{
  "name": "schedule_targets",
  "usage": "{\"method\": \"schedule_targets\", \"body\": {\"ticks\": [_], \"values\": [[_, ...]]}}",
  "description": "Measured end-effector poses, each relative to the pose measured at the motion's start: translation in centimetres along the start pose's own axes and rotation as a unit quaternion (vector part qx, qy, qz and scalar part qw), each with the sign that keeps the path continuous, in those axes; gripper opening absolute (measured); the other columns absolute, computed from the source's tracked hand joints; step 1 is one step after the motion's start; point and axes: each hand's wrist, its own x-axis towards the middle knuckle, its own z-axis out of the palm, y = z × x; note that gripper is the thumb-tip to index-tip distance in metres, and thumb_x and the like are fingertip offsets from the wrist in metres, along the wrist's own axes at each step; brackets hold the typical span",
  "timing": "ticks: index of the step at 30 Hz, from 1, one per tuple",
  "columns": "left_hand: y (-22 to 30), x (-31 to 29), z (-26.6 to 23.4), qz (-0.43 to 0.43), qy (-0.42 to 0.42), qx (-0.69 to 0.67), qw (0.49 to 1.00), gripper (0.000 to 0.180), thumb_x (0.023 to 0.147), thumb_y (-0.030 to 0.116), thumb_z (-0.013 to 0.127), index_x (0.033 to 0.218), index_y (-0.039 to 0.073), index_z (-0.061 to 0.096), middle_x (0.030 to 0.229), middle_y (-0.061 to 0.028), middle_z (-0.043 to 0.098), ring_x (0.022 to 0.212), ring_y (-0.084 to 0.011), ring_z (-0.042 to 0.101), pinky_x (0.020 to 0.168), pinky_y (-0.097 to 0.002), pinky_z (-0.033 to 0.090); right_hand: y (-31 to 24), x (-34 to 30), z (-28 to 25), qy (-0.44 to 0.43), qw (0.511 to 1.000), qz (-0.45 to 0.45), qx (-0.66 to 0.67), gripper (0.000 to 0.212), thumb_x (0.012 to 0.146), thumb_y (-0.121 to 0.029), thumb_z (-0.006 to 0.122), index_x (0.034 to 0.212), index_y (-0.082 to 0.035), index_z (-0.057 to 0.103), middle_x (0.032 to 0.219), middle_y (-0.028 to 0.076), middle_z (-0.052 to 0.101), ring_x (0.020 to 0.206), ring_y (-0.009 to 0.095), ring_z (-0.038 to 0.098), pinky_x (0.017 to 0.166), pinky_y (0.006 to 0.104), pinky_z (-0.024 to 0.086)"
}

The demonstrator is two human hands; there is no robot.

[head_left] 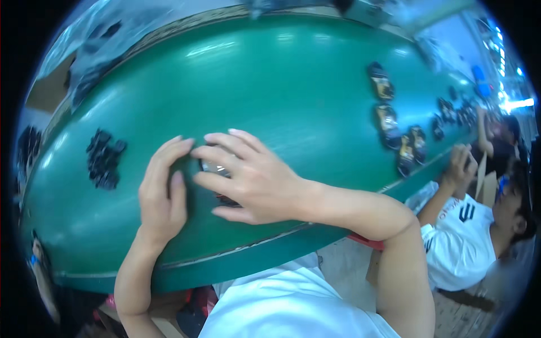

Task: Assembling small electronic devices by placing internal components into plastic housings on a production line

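Note:
Under my right hand lies a dark item with a shiny, clear-looking surface, mostly hidden by the hand. The fingers of that hand are spread across it, and parts of it show between them. My left hand is upright just left of the item, its fingers extended and thumb apart, with nothing visible in it. The two hands' fingertips come close together at the top. What kind of item it is cannot be made out.
A pile of small black parts sits on the green table to the left. Several black-and-gold wrapped pieces lie at right, with more dark pieces beyond. A co-worker in a white shirt sits at the right edge.

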Motion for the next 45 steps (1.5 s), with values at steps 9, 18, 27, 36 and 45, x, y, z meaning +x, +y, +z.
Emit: {"method": "schedule_targets", "body": {"ticks": [9, 18, 27, 36, 45], "values": [[1.0, -0.2, 0.2, 0.016, -0.020, 0.022, 0.999, 0.032, 0.088, -0.009, 0.050, 0.116, -0.003, 0.063, 0.131, -0.0212, 0.066, 0.133, -0.0394, 0.057, 0.114, -0.0464, 0.041, 7.5, -1.0, -4.7, 0.076, 0.934, 0.192, -0.290, 0.025, 0.076, -0.016, 0.069, 0.098, -0.005, 0.070, 0.119, 0.016, 0.066, 0.120, 0.037, 0.056, 0.108, 0.0543, 0.040], [2.0, -0.7, 0.3, 0.084, -0.022, 0.040, 0.995, 0.024, 0.088, -0.007, 0.054, 0.110, -0.004, 0.064, 0.127, -0.0235, 0.067, 0.128, -0.0458, 0.059, 0.108, -0.0518, 0.046, 2.6, -0.4, 1.1, 0.127, 0.989, 0.063, -0.035, 0.041, 0.079, -0.015, 0.072, 0.117, -0.002, 0.062, 0.127, 0.022, 0.059, 0.127, 0.042, 0.052, 0.107, 0.0525, 0.043], [3.0, -1.7, 1.3, 0.179, -0.076, 0.023, 0.981, 0.035, 0.079, -0.008, 0.060, 0.113, -0.006, 0.068, 0.121, -0.0230, 0.067, 0.111, -0.0409, 0.066, 0.095, -0.0482, 0.052, 1.6, -0.6, 2.2, 0.073, 0.983, -0.015, 0.169, 0.033, 0.077, -0.010, 0.070, 0.109, -0.001, 0.065, 0.104, 0.014, 0.071, 0.104, 0.034, 0.064, 0.092, 0.0470, 0.050], [2.5, -1.4, 0.7, 0.128, -0.048, 0.027, 0.990, 0.032, 0.078, -0.007, 0.061, 0.108, -0.005, 0.069, 0.109, -0.0203, 0.068, 0.100, -0.0388, 0.066, 0.088, -0.0452, 0.054, 1.6, -0.9, 1.4, 0.056, 0.985, 0.007, 0.161, 0.036, 0.085, -0.006, 0.066, 0.120, -0.001, 0.065, 0.104, 0.013, 0.070, 0.103, 0.032, 0.065, 0.090, 0.0438, 0.050], [2.1, -1.7, 0.9, 0.119, -0.061, 0.001, 0.991, 0.031, 0.079, -0.008, 0.059, 0.109, -0.006, 0.069, 0.112, -0.0227, 0.066, 0.097, -0.0357, 0.067, 0.083, -0.0414, 0.055, 1.6, -0.9, 1.4, 0.058, 0.987, 0.004, 0.151, 0.037, 0.085, -0.005, 0.066, 0.122, -0.001, 0.065, 0.099, 0.013, 0.070, 0.097, 0.032, 0.066, 0.085, 0.0437, 0.051]]}}
